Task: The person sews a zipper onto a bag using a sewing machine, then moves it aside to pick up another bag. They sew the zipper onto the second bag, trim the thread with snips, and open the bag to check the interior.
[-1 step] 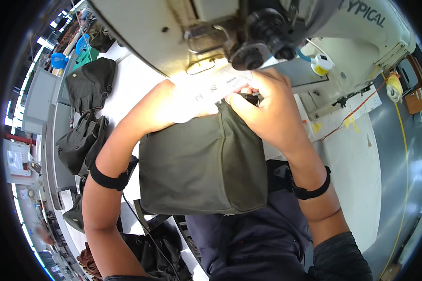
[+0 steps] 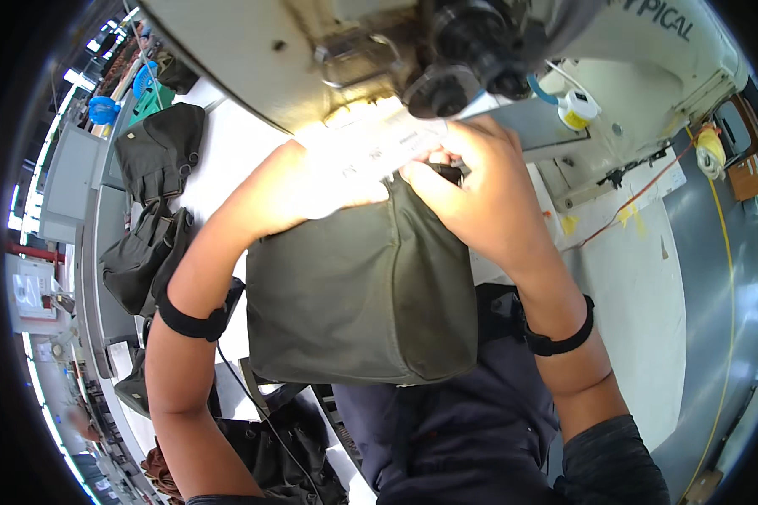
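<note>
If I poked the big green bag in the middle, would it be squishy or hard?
The big green bag would probably squish, because its cloth sides show soft creases. It might keep a boxy shape, since its lower corners look squared. It probably wouldn't roll easily, with those broad, flat-looking sides.

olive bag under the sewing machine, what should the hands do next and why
Probably ease the top edge of the olive bag slightly further under the sewing machine with both hands. The left hand and right hand are both at that edge, close below the lit machine head, while the bag's body hangs toward the lap. Glare hides the left fingers, so gently seems best.
</note>
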Demonstrator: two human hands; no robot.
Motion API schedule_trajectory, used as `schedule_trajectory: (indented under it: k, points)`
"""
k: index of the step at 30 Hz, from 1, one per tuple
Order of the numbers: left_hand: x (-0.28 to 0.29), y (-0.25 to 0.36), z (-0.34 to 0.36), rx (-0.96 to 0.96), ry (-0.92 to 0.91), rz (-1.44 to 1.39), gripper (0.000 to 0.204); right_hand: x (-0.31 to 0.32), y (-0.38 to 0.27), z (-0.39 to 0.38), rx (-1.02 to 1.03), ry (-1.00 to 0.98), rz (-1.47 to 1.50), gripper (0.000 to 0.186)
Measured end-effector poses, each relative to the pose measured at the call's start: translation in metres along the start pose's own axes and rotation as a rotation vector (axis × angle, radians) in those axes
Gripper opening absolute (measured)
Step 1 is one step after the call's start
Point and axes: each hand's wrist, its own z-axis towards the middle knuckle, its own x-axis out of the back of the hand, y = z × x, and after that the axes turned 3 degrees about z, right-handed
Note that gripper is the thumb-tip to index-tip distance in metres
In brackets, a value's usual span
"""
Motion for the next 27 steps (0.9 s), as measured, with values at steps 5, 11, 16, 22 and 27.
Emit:
schedule_trajectory:
  k: [5,11,16,22,27]
  points:
    - [0.020,0.017,0.009,0.213,-0.095,0.043,0.063,-0.003,0.005,0.005,0.000,0.001,0.017,0.003]
    - [0.040,-0.009,0.008,-0.278,-0.114,0.573,0.054,-0.027,-0.017,-0.040,0.099,0.209,-0.098,0.021]
    - [0.071,0.019,0.002,0.424,-0.230,0.362,0.049,-0.039,-0.022,-0.071,-0.183,0.175,0.349,0.030]
    - [-0.019,0.120,-0.045,0.292,0.043,0.637,0.070,-0.035,-0.007,-0.067,-0.442,-0.005,0.773,0.024]
    - [-0.090,0.081,-0.063,0.262,0.313,0.864,0.074,-0.027,-0.012,-0.058,-0.445,-0.103,0.863,0.017]
